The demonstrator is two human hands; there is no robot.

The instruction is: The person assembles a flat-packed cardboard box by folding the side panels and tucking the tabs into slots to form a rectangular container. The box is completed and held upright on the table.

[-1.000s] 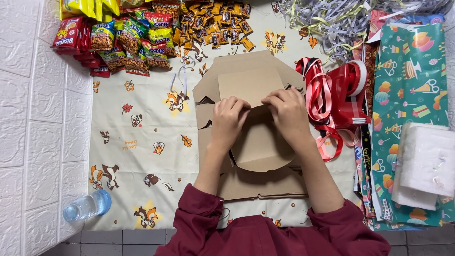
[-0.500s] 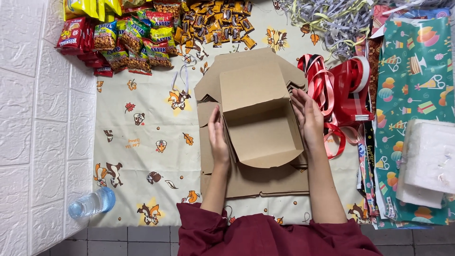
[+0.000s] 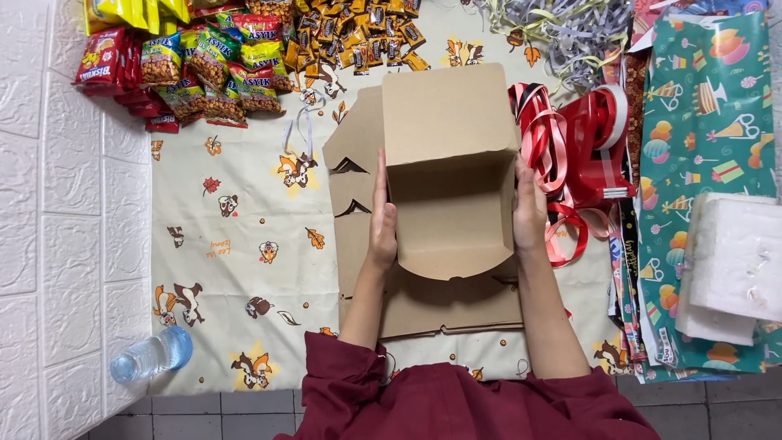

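The left hand (image 3: pixel 381 218) and the right hand (image 3: pixel 528 213) press flat against the two sides of a brown box (image 3: pixel 450 175), fingers straight and together, holding it between the palms. The box stands open over flat cardboard (image 3: pixel 440 305) on a patterned cloth (image 3: pixel 236 261). Red ribbon (image 3: pixel 570 143) lies just beside the right hand. Snack packs (image 3: pixel 204 65) are well apart, at the top left.
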